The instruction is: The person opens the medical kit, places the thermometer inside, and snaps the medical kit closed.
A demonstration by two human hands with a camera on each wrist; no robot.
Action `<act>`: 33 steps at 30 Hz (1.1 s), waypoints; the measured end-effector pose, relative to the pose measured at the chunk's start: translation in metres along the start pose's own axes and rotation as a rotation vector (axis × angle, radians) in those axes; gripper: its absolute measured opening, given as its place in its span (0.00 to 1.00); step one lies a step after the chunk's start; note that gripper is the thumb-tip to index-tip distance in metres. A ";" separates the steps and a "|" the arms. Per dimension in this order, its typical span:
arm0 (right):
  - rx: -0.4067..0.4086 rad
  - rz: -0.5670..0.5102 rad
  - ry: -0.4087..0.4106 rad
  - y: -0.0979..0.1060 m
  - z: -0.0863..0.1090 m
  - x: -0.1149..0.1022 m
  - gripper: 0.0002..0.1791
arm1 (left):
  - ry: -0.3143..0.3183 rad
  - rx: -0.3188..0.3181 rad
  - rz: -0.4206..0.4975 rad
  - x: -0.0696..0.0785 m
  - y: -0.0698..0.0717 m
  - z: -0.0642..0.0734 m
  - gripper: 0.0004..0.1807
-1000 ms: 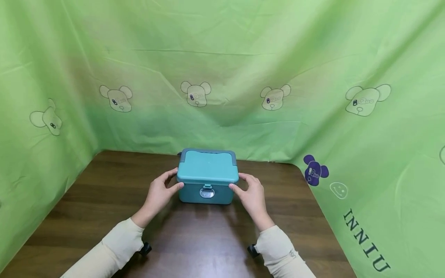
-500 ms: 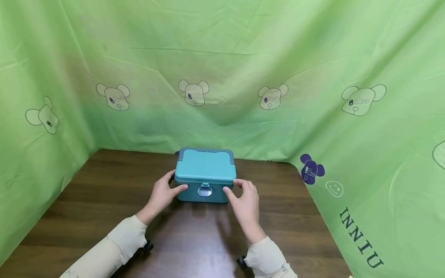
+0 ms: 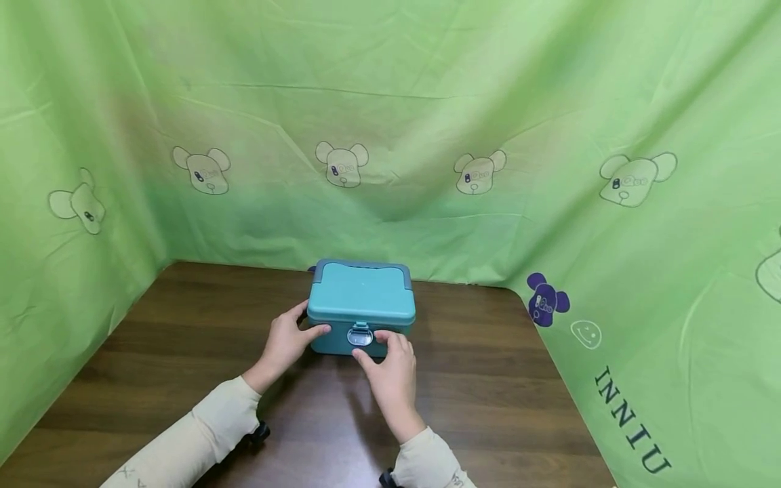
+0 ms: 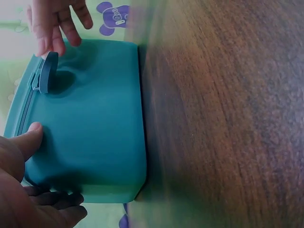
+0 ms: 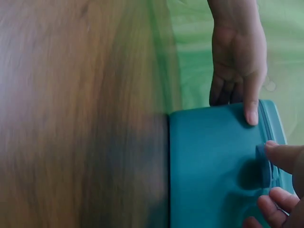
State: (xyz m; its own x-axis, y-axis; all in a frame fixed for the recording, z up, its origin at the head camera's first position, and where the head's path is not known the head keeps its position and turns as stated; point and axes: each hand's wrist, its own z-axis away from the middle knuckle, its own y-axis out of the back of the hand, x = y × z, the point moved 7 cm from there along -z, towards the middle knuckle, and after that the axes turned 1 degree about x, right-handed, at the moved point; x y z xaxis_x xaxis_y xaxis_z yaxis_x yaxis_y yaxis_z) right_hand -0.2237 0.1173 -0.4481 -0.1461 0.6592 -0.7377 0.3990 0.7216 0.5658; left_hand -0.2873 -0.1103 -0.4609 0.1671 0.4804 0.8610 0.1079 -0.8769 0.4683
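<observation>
A teal plastic storage box stands near the back of the table with its lid down. My left hand holds its left end, thumb on the front wall and fingers round the side. On the front is an oval latch, which juts out from the wall in the left wrist view. My right hand is at this latch with parted thumb and fingers. Its thumb lies at the latch's edge in the right wrist view, and the other fingers are beside it.
A brown wooden table spreads around the box. Green cloth printed with bear heads hangs behind it and on both sides, close behind the box. A grey-blue handle lies folded along the lid's rear edge.
My right hand has left the box's right end and moved left across the front to the latch. The left hand stays on the left end, its thumb slightly further along the front.
</observation>
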 end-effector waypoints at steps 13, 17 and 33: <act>0.074 0.043 -0.110 -0.020 0.009 0.006 0.33 | 0.010 -0.004 -0.003 -0.002 -0.005 0.005 0.43; 0.107 0.046 -0.124 -0.021 0.010 0.003 0.34 | 0.015 -0.001 -0.002 -0.002 -0.004 0.007 0.43; 0.242 -0.032 -0.116 -0.025 0.009 -0.012 0.28 | -0.003 0.007 -0.003 0.004 0.001 0.004 0.43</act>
State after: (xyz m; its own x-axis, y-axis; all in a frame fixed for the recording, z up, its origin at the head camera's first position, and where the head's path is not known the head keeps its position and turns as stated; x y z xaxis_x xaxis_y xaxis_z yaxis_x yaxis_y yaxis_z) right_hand -0.2241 0.0892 -0.4569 -0.0628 0.5980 -0.7990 0.6028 0.6608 0.4472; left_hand -0.2827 -0.1092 -0.4583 0.1695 0.4834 0.8588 0.1150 -0.8752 0.4699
